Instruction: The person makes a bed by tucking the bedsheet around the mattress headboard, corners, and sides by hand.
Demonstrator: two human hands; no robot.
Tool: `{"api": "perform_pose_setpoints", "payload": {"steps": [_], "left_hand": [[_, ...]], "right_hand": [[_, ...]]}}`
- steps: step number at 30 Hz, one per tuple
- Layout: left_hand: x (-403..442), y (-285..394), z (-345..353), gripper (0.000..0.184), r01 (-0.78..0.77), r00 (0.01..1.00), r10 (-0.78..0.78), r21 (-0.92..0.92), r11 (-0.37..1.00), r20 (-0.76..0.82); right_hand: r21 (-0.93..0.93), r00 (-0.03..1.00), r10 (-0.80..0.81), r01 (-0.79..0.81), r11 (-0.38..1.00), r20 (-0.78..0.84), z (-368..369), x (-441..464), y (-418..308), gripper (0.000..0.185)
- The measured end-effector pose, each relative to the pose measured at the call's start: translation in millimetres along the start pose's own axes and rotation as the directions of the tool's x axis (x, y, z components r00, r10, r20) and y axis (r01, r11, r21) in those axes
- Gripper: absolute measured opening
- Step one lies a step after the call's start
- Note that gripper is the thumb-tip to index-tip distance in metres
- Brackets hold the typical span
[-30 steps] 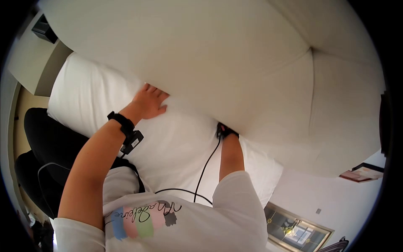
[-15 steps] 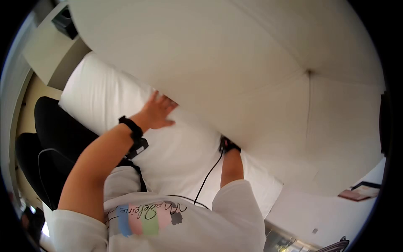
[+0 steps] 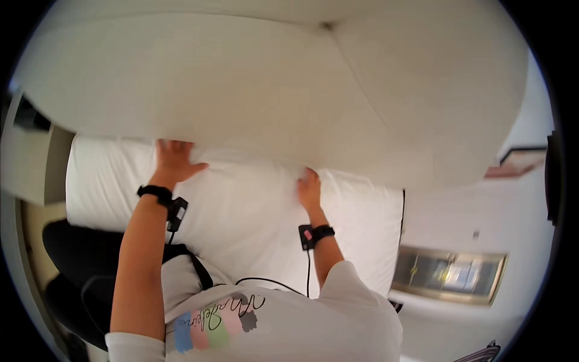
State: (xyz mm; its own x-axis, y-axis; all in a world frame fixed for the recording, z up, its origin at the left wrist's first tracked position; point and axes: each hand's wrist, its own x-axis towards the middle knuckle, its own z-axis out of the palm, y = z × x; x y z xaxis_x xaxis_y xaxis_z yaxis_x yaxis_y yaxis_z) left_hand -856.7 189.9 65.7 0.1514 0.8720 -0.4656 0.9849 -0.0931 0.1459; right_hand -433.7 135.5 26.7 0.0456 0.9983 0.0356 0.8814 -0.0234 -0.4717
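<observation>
My left hand [image 3: 174,161] rests on the white sheet [image 3: 241,199] that covers a mattress, its fingers spread and the thumb out. Its fingertips meet the lower edge of a large off-white padded panel [image 3: 241,90], which looks like a headboard with seams running to a dark dimple. Farther right, my right hand [image 3: 309,188] lies on the sheet near that same edge. Its fingers are a little bent and blurred, with nothing visible in them. Each wrist wears a black strap with a small black box, the left box [image 3: 177,214] and the right box [image 3: 306,237], both with cables.
A pale bedside cabinet [image 3: 30,160] stands at the left with a dark box [image 3: 31,114] on it. Black fabric [image 3: 84,247], perhaps trouser legs, lies at lower left. A framed picture [image 3: 522,161] and a metal-framed opening [image 3: 449,274] show at the right.
The view has turned and shifted. My right hand, partly hidden at the panel's edge before, now shows on the sheet. My left hand now reaches the panel's lower edge, fingers still spread.
</observation>
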Motion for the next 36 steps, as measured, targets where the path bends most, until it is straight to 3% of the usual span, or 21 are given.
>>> {"api": "perform_pose_setpoints", "payload": {"steps": [2, 3, 4, 7, 8, 10, 12, 15, 16, 18, 19, 20, 22, 23, 24, 26, 28, 30, 32, 34, 36], "left_hand": [[13, -39, 23, 0.079, 0.126, 0.983, -0.122, 0.025, 0.992, -0.136], [12, -63, 5, 0.076, 0.239, 0.971, -0.238, 0.062, 0.969, -0.019], [8, -103, 14, 0.073, 0.251, 0.962, -0.241, 0.066, 0.966, -0.131], [-39, -174, -29, 0.068, 0.417, 0.907, -0.419, 0.245, 0.875, -0.046], [-51, -186, -35, 0.068, 0.463, 0.884, -0.465, 0.226, 0.857, -0.047], [-71, -209, -39, 0.066, 0.462, 0.886, -0.462, 0.205, 0.863, -0.051], [-86, -224, -35, 0.063, 0.407, 0.913, -0.401, 0.103, 0.908, -0.074], [-92, -221, -31, 0.062, 0.331, 0.936, -0.328, 0.002, 0.943, -0.130], [-87, -218, -28, 0.062, 0.328, 0.937, -0.325, 0.007, 0.945, -0.129], [-76, -209, -18, 0.055, 0.211, 0.948, -0.216, -0.045, 0.976, -0.232], [-67, -195, -24, 0.048, 0.101, 0.975, -0.128, -0.151, 0.983, -0.180], [-56, -180, -11, 0.045, 0.015, 0.958, -0.024, -0.036, 0.999, -0.286], [-34, -145, 3, 0.048, -0.173, 0.926, 0.155, -0.020, 0.985, -0.345], [-26, -118, 8, 0.050, -0.119, 0.925, 0.122, 0.029, 0.992, -0.360], [-25, -90, -9, 0.051, -0.141, 0.965, 0.112, -0.108, 0.984, -0.238], [-14, -62, -3, 0.052, -0.128, 0.970, 0.106, -0.092, 0.987, -0.220], [-18, -49, -5, 0.051, -0.159, 0.945, 0.139, -0.044, 0.986, -0.295], [-29, -55, -13, 0.052, -0.093, 0.971, 0.083, -0.034, 0.995, -0.223], [-38, -75, -20, 0.052, -0.012, 0.983, 0.002, -0.056, 0.998, -0.184], [-52, -110, -26, 0.053, 0.171, 0.981, -0.175, -0.054, 0.984, -0.079], [-80, -146, -36, 0.055, 0.306, 0.945, -0.313, -0.086, 0.948, -0.096]], "right_hand": [[-0.264, 0.964, 0.132, -0.192, 0.945, -0.229, 3, -13, 55, 0.056], [-0.309, 0.942, 0.159, -0.252, 0.917, -0.296, -9, -12, 56, 0.056], [-0.354, 0.919, 0.178, -0.306, 0.884, -0.350, -22, -6, 56, 0.056], [-0.290, 0.832, 0.323, -0.479, 0.828, -0.452, -36, 18, 71, 0.054], [-0.276, 0.829, 0.332, -0.482, 0.832, -0.450, -44, 21, 77, 0.054], [-0.383, 0.864, 0.430, -0.503, 0.775, -0.263, -56, 36, 77, 0.056], [-0.300, 0.847, 0.380, -0.497, 0.815, -0.372, -53, 49, 78, 0.051], [-0.337, 0.856, 0.421, -0.508, 0.793, -0.299, -64, 54, 89, 0.048], [-0.375, 0.897, 0.356, -0.435, 0.819, -0.263, -67, 55, 90, 0.047], [-0.413, 0.933, 0.292, -0.356, 0.838, -0.211, -74, 60, 94, 0.045], [-0.401, 0.924, 0.375, -0.372, 0.837, -0.076, -79, 68, 101, 0.048], [-0.390, 0.893, 0.446, -0.390, 0.834, 0.061, -80, 74, 110, 0.054], [-0.469, 0.927, 0.371, -0.305, 0.829, 0.051, -77, 85, 119, 0.048], [-0.544, 0.955, 0.293, -0.225, 0.808, 0.041, -75, 87, 125, 0.043], [-0.541, 0.953, 0.298, -0.223, 0.811, 0.055, -72, 87, 126, 0.043], [-0.482, 0.896, 0.444, -0.385, 0.787, 0.008, -70, 94, 121, 0.058], [-0.435, 0.914, 0.404, -0.383, 0.815, -0.048, -71, 93, 112, 0.057], [-0.372, 0.864, 0.502, -0.476, 0.797, -0.030, -74, 95, 108, 0.058], [-0.480, 0.919, 0.384, -0.378, 0.792, -0.091, -60, 94, 131, 0.058], [-0.602, 0.924, 0.312, -0.380, 0.702, -0.220, -39, 88, 175, 0.051], [-0.754, 0.834, 0.551, -0.384, 0.534, -0.034, -52, 86, 142, 0.037]]}}
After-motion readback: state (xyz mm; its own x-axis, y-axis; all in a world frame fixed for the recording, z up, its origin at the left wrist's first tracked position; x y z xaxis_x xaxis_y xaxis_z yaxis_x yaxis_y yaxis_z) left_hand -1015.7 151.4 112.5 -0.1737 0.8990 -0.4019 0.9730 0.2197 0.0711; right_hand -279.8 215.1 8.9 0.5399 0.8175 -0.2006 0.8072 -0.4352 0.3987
